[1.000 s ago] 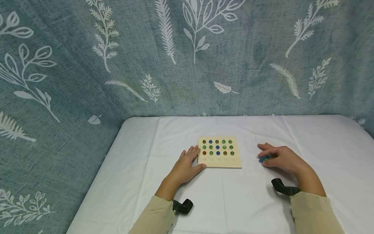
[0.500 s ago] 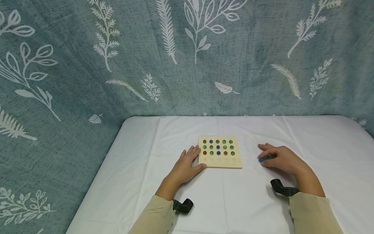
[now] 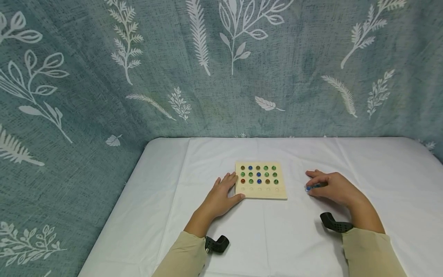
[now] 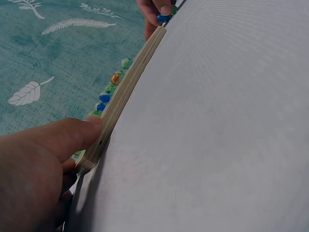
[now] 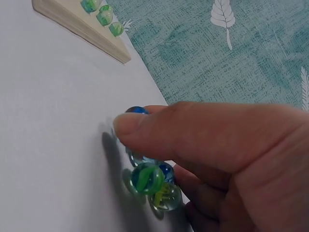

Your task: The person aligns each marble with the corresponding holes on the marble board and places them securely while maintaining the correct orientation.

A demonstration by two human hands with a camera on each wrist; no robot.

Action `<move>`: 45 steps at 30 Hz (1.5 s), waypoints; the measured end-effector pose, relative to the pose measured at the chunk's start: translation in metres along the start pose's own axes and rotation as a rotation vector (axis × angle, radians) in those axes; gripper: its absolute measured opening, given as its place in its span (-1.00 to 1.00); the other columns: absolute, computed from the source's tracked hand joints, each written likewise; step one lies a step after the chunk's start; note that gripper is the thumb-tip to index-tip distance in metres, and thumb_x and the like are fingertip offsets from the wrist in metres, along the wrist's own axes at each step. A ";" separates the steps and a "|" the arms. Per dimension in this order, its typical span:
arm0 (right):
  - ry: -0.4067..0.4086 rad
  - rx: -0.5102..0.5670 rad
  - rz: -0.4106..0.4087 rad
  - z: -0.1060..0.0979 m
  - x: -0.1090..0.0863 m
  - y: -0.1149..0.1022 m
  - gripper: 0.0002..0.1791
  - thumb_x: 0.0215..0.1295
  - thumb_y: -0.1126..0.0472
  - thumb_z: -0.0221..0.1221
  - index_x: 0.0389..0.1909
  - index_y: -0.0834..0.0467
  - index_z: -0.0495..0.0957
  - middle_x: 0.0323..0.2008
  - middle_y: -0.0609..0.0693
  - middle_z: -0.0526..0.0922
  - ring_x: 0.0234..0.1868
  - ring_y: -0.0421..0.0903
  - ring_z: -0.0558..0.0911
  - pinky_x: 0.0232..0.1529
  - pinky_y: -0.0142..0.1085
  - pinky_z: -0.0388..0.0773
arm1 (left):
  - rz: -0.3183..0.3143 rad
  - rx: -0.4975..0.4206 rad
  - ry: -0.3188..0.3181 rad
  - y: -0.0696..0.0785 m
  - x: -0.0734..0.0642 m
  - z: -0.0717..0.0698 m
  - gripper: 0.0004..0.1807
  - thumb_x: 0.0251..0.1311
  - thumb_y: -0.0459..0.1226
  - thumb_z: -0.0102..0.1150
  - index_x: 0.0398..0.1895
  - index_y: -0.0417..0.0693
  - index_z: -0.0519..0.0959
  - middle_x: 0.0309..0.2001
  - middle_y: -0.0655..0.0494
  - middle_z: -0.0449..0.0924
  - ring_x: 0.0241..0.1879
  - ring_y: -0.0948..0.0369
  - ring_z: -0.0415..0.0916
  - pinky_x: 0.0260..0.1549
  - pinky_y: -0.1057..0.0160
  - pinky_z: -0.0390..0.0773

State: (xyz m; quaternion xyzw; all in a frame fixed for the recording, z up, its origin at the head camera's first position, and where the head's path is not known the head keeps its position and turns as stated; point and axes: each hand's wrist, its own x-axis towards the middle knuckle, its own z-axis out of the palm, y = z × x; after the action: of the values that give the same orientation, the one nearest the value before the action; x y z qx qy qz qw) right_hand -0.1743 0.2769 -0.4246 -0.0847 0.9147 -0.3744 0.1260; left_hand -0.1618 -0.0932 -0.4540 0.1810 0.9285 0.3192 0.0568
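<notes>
A pale wooden board [image 3: 263,194] lies on the white-covered table, with glass marbles [image 3: 258,174] in its three far rows and bare hollows in the nearest row. My left hand [image 3: 219,197] holds the board by its near-left corner, thumb at the front edge and fingers along the left side. Farther right, my right hand [image 3: 337,188] pinches a blue marble [image 5: 136,110] between thumb and fingers, which partly hide it. Just below the thumb in the right wrist view sit a green-swirled marble [image 5: 147,179], a yellow-streaked marble [image 5: 165,197] and another blue one.
White cloth [image 3: 297,246] covers the table and shows some creases. A blue-green curtain [image 3: 294,77] with white leaf prints hangs behind and at the left. Each wrist wears a black camera mount, such as the left mount [image 3: 217,244].
The right hand's fingertips have shifted slightly on the marbles, and a blue one now shows more at the tips. The left hand and the board stay where they were.
</notes>
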 end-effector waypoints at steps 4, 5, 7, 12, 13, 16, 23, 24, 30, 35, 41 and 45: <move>0.025 -0.026 -0.010 0.002 0.000 -0.007 -0.66 0.13 0.10 0.39 -0.11 0.17 0.72 0.38 0.20 0.36 0.48 0.30 0.15 0.41 0.03 0.29 | -0.001 0.000 0.000 -0.002 -0.002 -0.002 -0.20 0.29 0.05 0.20 0.52 0.00 0.19 0.54 0.16 0.06 0.56 0.20 -0.11 0.57 0.10 -0.18; 0.032 -0.031 -0.013 0.003 0.000 -0.010 -0.65 0.14 0.08 0.39 -0.09 0.17 0.72 0.38 0.19 0.37 0.48 0.29 0.16 0.38 -0.03 0.34 | 0.000 0.002 -0.001 -0.003 -0.002 -0.002 -0.19 0.29 0.06 0.20 0.52 0.00 0.18 0.54 0.17 0.06 0.56 0.21 -0.11 0.57 0.10 -0.19; 0.049 -0.042 -0.025 0.007 0.000 -0.017 -0.64 0.17 0.07 0.37 -0.06 0.18 0.71 0.39 0.18 0.36 0.48 0.27 0.18 0.29 -0.11 0.45 | -0.001 0.006 -0.003 -0.004 -0.002 -0.002 -0.19 0.29 0.06 0.20 0.53 0.00 0.18 0.54 0.18 0.06 0.56 0.21 -0.11 0.57 0.10 -0.19; 0.085 -0.047 -0.041 0.024 0.004 -0.041 -0.62 0.22 0.09 0.33 0.00 0.20 0.69 0.42 0.16 0.33 0.49 0.24 0.17 0.33 0.20 0.33 | -0.004 0.011 -0.010 -0.003 -0.003 -0.002 -0.18 0.29 0.06 0.19 0.53 0.00 0.16 0.55 0.18 0.05 0.56 0.20 -0.11 0.57 0.10 -0.19; 0.092 -0.054 -0.050 0.028 0.005 -0.046 -0.63 0.22 0.09 0.33 0.00 0.19 0.69 0.42 0.15 0.33 0.49 0.23 0.18 0.35 0.23 0.27 | -0.005 0.011 -0.010 -0.003 -0.003 -0.002 -0.18 0.29 0.06 0.19 0.53 0.01 0.16 0.55 0.18 0.05 0.56 0.20 -0.11 0.57 0.10 -0.20; 0.111 -0.088 -0.095 0.042 0.012 -0.060 -0.66 0.22 0.13 0.32 -0.02 0.17 0.70 0.41 0.13 0.36 0.47 0.21 0.22 0.36 0.25 0.24 | -0.008 0.017 -0.014 -0.003 -0.003 -0.001 -0.18 0.29 0.06 0.18 0.53 0.01 0.16 0.55 0.19 0.05 0.56 0.22 -0.12 0.57 0.11 -0.20; 0.103 -0.125 -0.217 0.077 0.028 -0.095 -0.76 0.22 0.19 0.32 -0.10 0.13 0.74 0.37 0.07 0.43 0.46 0.15 0.27 0.38 0.20 0.28 | -0.006 0.037 -0.015 -0.003 -0.002 -0.001 -0.19 0.30 0.08 0.17 0.53 0.01 0.18 0.54 0.20 0.07 0.56 0.22 -0.10 0.56 0.09 -0.17; 0.093 -0.127 -0.237 0.082 0.030 -0.100 -0.77 0.23 0.19 0.31 -0.10 0.13 0.74 0.37 0.06 0.43 0.46 0.15 0.27 0.38 0.19 0.28 | -0.004 0.039 -0.016 -0.003 -0.002 -0.001 -0.20 0.30 0.08 0.16 0.53 0.01 0.18 0.54 0.19 0.07 0.56 0.22 -0.10 0.56 0.09 -0.16; 0.042 -0.172 -0.336 0.102 0.038 -0.119 -0.80 0.25 0.23 0.29 -0.13 0.15 0.74 0.37 0.11 0.43 0.46 0.18 0.26 0.40 0.23 0.24 | 0.011 0.049 -0.025 -0.004 -0.003 -0.003 -0.20 0.31 0.10 0.14 0.53 0.01 0.17 0.54 0.19 0.07 0.56 0.22 -0.10 0.56 0.06 -0.15; 0.010 -0.246 -0.376 0.112 0.044 -0.125 -0.78 0.25 0.24 0.30 -0.10 0.15 0.73 0.39 0.10 0.39 0.48 0.17 0.24 0.37 0.19 0.31 | 0.019 0.048 -0.022 -0.004 -0.003 -0.003 -0.20 0.32 0.11 0.12 0.53 0.02 0.18 0.54 0.19 0.08 0.56 0.21 -0.09 0.56 0.05 -0.14; -0.014 -0.274 -0.398 0.117 0.046 -0.130 -0.76 0.24 0.24 0.31 -0.08 0.14 0.72 0.41 0.10 0.36 0.48 0.16 0.22 0.37 0.19 0.32 | 0.020 0.044 -0.023 -0.003 -0.003 -0.004 -0.20 0.32 0.14 0.10 0.53 0.04 0.17 0.54 0.21 0.07 0.56 0.22 -0.09 0.56 0.05 -0.15; -0.017 -0.278 -0.404 0.117 0.046 -0.132 -0.77 0.23 0.25 0.31 -0.08 0.14 0.72 0.41 0.10 0.36 0.49 0.15 0.22 0.37 0.21 0.30 | 0.021 0.050 -0.024 -0.004 -0.002 -0.003 -0.19 0.32 0.15 0.10 0.54 0.06 0.16 0.54 0.22 0.07 0.56 0.21 -0.09 0.56 0.06 -0.15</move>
State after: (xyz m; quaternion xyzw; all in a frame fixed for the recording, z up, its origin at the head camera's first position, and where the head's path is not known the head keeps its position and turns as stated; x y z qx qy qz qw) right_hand -0.1756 0.0941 -0.4196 -0.2858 0.9208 -0.2619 0.0436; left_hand -0.1618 -0.0985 -0.4538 0.1959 0.9335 0.2942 0.0599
